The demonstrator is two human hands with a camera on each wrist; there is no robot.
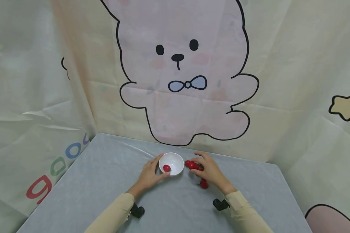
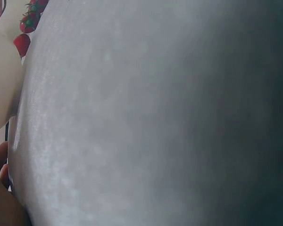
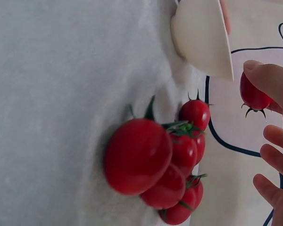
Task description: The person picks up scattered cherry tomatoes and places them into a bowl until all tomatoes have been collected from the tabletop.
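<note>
lt hand grips white bowl; rt hand pinches cherry tomato; smooth skin may slip, poss. setting loose tomatoes nr bowl rolling

Two hands are showing: the left hand is holding one white bowl, and one tomato is lying inside near its thumb; the right hand is pinching one tomato. Below those fingers, at least six more tomatoes are lying, overlapping beyond exact counting.
</note>
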